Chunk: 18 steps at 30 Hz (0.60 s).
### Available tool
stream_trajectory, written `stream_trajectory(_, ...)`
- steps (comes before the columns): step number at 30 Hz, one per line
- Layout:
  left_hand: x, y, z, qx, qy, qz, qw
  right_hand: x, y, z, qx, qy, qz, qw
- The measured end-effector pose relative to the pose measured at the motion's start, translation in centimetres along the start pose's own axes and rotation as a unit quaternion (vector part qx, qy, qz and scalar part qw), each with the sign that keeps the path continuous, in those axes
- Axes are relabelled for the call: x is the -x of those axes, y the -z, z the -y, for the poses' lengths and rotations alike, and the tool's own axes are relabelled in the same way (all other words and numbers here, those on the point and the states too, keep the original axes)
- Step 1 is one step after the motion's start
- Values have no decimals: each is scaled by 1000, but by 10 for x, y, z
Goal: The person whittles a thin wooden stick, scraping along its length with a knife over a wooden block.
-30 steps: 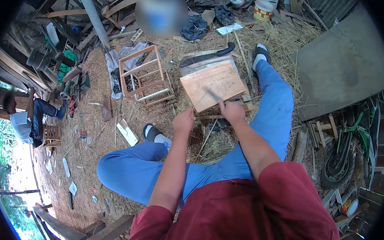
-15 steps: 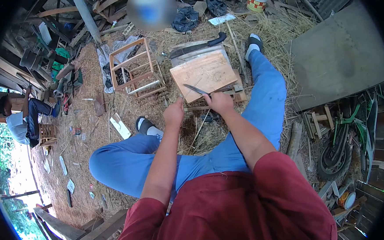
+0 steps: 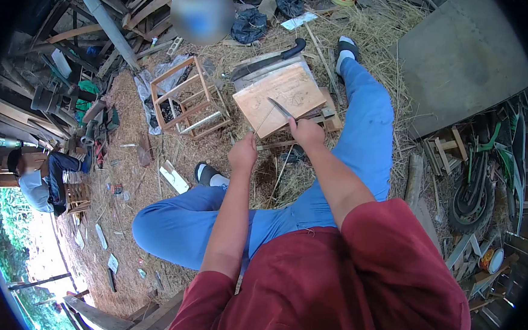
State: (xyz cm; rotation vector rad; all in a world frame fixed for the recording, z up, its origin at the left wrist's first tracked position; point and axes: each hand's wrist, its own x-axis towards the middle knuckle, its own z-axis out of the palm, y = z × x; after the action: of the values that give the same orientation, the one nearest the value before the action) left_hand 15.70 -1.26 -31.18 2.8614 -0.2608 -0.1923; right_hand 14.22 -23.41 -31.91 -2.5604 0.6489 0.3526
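My right hand (image 3: pixel 307 134) is closed around the handle of a knife (image 3: pixel 279 108), whose blade lies over a light wooden board (image 3: pixel 301 95). My left hand (image 3: pixel 243 153) pinches one end of a thin stick (image 3: pixel 263 122) at the board's near edge. The stick slants up and right across the board, toward the blade. Whether blade and stick touch, I cannot tell. Beyond the board, a machete (image 3: pixel 269 62) with a black handle rests on a greyish plank.
A small wooden frame (image 3: pixel 183 96) stands left of the board. To the right are a large flat sheet (image 3: pixel 464 62) and a wheel (image 3: pixel 471 205). Another person (image 3: pixel 39 181) sits at far left. Wood scraps (image 3: pixel 109 28) are piled at the back left.
My right hand has moved the knife slightly away from me and right over the board. My left hand stays near the board's edge with the stick. The whole view has shifted a little.
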Motion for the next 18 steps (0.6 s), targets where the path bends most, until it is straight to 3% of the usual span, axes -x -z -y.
stream_trajectory(1, 0, -1, 1, 0, 3, -5, 1000, 4, 1, 0, -4, -2, 0, 1000)
stream_trajectory(3, 2, -1, 1, -2, 7, -11, 1000, 12, 2, 0, 75, 143, 7, 987)
stream_trajectory(4, 3, 1, 1, -4, 6, -14, 1000, 10, 1, 1, 73, 143, 7, 987)
stream_trajectory(6, 2, 4, 0, -7, 6, -16, 1000, 5, 1, 4, -10, 21, -21, 999)
stream_trajectory(7, 3, 5, -1, 7, 12, -11, 1000, 6, 1, 3, -10, 21, -20, 1000)
stream_trajectory(9, 4, 4, 0, 19, 17, -4, 1000, 9, 0, 0, 65, 168, -7, 984)
stream_trajectory(10, 3, 3, 1, 24, 16, -3, 1000, 6, -4, -1, 65, 168, -6, 984)
stream_trajectory(12, 1, 1, 2, 28, 17, -3, 999, 3, -7, 3, -21, 36, -11, 999)
stream_trajectory(13, 1, -1, 2, 28, 16, -4, 999, 7, -4, 5, -24, 35, -9, 999)
stream_trajectory(15, 0, -2, 5, 28, 15, -3, 999, 14, 3, 6, 40, 164, 10, 986)
stream_trajectory(16, -1, -3, 6, 34, 12, -4, 999, 12, -1, 5, 39, 164, 11, 986)
stream_trajectory(18, -1, -3, 5, 40, 8, -6, 999, 7, -5, 5, 0, 69, -8, 998)
